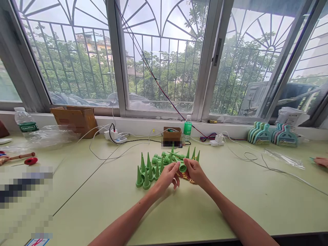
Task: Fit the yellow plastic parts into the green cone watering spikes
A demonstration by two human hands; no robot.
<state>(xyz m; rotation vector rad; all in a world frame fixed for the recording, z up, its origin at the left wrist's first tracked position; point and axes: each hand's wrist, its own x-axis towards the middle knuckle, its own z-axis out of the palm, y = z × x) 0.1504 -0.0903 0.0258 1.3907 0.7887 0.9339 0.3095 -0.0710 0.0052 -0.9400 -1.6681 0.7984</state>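
Note:
Between both hands is a green plastic spike [182, 167], its round open end turned toward me. My left hand [167, 176] pinches it from the left with thumb and finger, the other fingers loosely curled. On the other side, my right hand [195, 172] grips it with closed fingers. Left of my hands, several green cones [146, 181] stand upright on their wide bases. More green pieces [166, 158] lie in a pile just behind. Small yellow parts [191, 180] show beneath my right hand, partly hidden by it.
Behind the pile stand a small brown box [172, 136] and a green-liquid bottle [188, 125]. White cables [246, 155] cross the pale green table [102, 205]. A cardboard box [74, 119] is back left; plastic dustpan-like items [259, 133] stand right. Another person's hand [321, 162] reaches in at right.

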